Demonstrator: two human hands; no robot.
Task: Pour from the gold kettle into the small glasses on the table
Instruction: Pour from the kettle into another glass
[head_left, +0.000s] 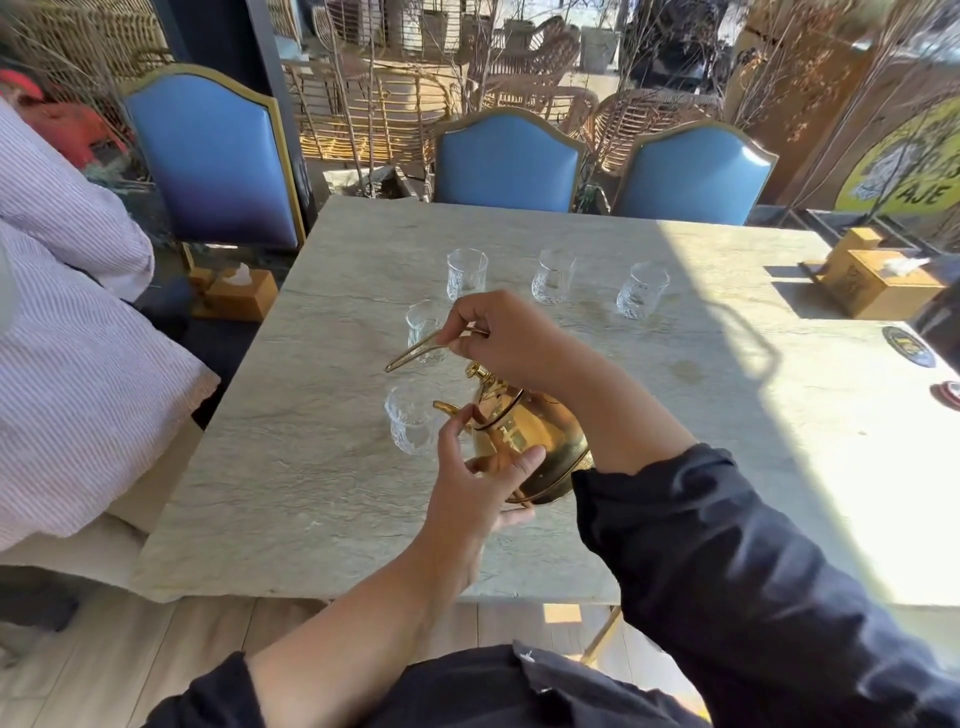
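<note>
The gold kettle (530, 441) is tilted to the left above the stone table (311, 493), its spout over a small clear glass (410, 426). My right hand (498, 338) grips the kettle's thin gold handle from above. My left hand (478, 488) cups the kettle's lower body, fingers spread around it. A second glass (423, 325) stands just behind the handle, partly hidden. Three more glasses stand in a row farther back: one (466, 273), one (553, 275), one (641, 288). No liquid is visible in any glass.
A person in a striped shirt (78, 364) sits close at the left. Blue chairs (506, 163) line the far side. A wooden tissue box (878, 283) and round coasters (908, 345) lie at the right, in bright sunlight. Another tissue box (239, 293) sits beyond the table's left edge.
</note>
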